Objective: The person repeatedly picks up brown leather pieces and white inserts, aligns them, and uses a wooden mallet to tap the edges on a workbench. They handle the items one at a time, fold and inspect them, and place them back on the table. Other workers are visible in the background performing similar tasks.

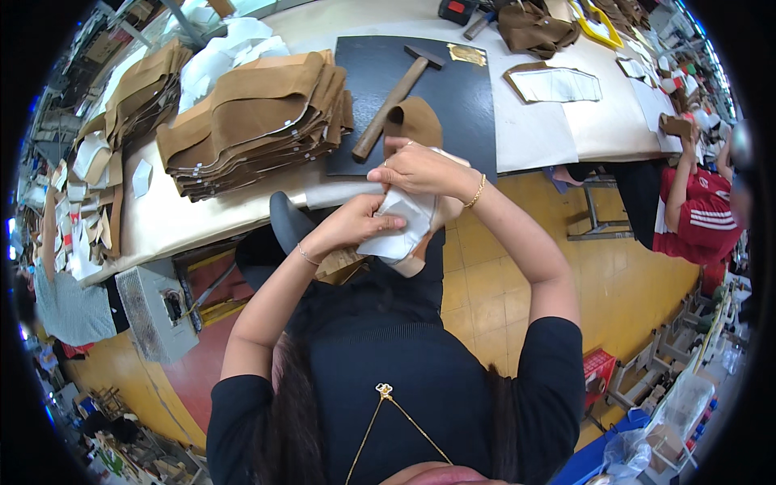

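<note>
Long cream-topped workbench runs across in front of me, its edge just past my hands. On it, left of centre: big stack of tan suede-like cut panels with white paper lining, fanned and sagging toward the bench edge. Second, smaller stack of the same tan pieces further left. Dark rectangular cutting mat sits right of the big stack, and a wooden-handled hammer with a dark metal head lies diagonally on it, head away from me. Rounded tan piece stands on the mat's near edge, just above my hands.

Work piece: white fabric-lined tan leather part, held in the air just off the bench edge, above my lap, white lining facing up.

My right hand is on top, fingers curled down and pinching the upper edge of the part. My left hand grips it from the left side, thumb pressed on the white lining. Both hands closed on it.

Far right, another person in a red top with white stripes sits at the bench, one arm raised.
</note>
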Demonstrator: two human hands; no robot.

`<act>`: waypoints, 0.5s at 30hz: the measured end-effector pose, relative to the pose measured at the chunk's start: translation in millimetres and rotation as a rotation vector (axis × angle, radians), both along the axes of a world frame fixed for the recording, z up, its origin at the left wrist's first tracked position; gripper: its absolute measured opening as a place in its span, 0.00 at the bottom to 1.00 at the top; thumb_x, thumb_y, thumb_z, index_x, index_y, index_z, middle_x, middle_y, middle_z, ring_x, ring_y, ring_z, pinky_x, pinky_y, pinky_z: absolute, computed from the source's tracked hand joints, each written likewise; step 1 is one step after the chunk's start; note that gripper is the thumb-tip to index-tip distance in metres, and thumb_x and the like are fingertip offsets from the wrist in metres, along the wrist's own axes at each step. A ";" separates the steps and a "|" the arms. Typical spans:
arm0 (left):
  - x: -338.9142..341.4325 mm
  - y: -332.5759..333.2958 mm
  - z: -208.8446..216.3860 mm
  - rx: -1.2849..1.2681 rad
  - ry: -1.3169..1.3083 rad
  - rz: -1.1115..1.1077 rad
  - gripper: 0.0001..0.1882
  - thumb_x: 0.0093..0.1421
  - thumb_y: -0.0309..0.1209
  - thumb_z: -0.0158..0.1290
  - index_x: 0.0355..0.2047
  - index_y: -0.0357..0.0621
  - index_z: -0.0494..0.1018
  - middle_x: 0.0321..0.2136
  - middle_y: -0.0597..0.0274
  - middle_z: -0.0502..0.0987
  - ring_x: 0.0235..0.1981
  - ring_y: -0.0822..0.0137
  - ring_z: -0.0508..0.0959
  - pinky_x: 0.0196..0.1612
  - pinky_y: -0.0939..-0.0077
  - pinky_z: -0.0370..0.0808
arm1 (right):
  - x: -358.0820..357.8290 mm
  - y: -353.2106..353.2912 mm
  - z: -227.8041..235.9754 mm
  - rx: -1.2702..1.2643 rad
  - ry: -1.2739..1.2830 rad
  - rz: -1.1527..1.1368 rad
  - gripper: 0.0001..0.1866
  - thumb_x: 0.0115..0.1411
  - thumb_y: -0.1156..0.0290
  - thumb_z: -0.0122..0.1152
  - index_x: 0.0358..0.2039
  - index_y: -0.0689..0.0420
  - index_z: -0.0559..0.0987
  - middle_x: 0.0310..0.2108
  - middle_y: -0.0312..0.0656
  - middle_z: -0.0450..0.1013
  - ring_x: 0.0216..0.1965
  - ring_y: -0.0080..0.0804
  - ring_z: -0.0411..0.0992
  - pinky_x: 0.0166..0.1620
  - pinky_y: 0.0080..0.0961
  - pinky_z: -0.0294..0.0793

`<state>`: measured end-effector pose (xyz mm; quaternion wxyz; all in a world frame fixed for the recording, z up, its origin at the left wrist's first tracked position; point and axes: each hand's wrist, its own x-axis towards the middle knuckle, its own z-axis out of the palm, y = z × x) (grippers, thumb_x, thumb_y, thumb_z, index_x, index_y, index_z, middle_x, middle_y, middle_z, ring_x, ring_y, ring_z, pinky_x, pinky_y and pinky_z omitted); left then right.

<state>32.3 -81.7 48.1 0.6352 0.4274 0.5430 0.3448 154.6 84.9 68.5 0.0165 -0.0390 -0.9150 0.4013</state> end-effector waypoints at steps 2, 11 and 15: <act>-5.8 -2.8 5.7 -0.047 0.137 -0.022 0.20 0.61 0.41 0.61 0.39 0.31 0.79 0.30 0.57 0.82 0.32 0.71 0.80 0.36 0.72 0.75 | -4.4 3.0 12.5 -0.067 -0.240 0.003 0.38 0.71 0.41 0.38 0.28 0.63 0.83 0.28 0.50 0.78 0.36 0.49 0.78 0.46 0.37 0.74; -9.3 7.1 15.8 -0.108 0.292 -0.125 0.25 0.55 0.46 0.64 0.36 0.30 0.80 0.23 0.51 0.81 0.24 0.67 0.79 0.30 0.69 0.75 | 12.3 3.6 45.0 -0.076 -0.277 0.033 0.32 0.64 0.42 0.54 0.29 0.63 0.83 0.23 0.51 0.77 0.29 0.44 0.77 0.36 0.36 0.74; -9.7 10.2 8.9 -0.109 0.294 -0.169 0.26 0.53 0.46 0.67 0.37 0.32 0.81 0.24 0.55 0.81 0.25 0.69 0.79 0.32 0.71 0.74 | 20.6 -4.4 50.0 0.209 -0.316 0.062 0.23 0.54 0.49 0.66 0.30 0.59 0.84 0.22 0.50 0.77 0.28 0.46 0.77 0.35 0.38 0.75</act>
